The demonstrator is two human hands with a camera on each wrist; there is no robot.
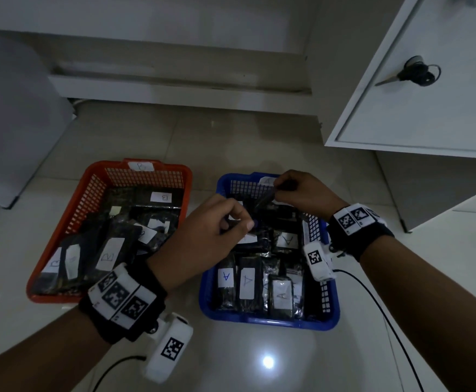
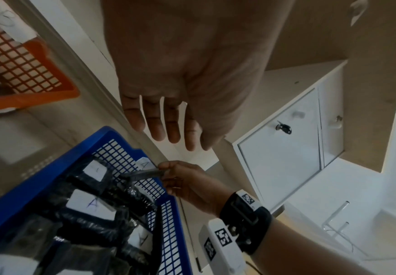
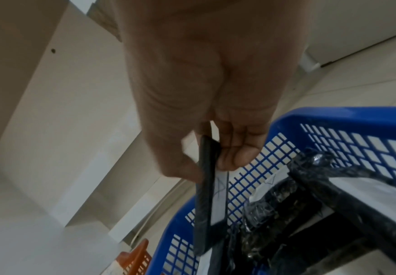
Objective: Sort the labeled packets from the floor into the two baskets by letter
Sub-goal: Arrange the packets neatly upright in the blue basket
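An orange basket [image 1: 174,166] tagged B stands on the left of the floor, holding several black packets with white B labels. Beside it on the right, a blue basket [image 1: 259,321] tagged A holds several A packets. My right hand [image 1: 280,188] pinches a black packet [image 1: 268,198] by its top end over the blue basket's far rim [image 3: 333,113]. The packet [image 3: 206,195] hangs edge-on with its white label facing the mesh. My left hand [image 1: 239,222] hovers over the blue basket's left part. Its fingers [image 2: 173,130] are relaxed and hold nothing.
A white cabinet [image 1: 400,114] with a key [image 1: 417,72] in its door stands at the right, close to the blue basket. A white furniture base [image 1: 174,89] runs along the back. A grey object [image 1: 13,123] stands at the left. Thin cables [image 1: 372,301] trail over the glossy tiles.
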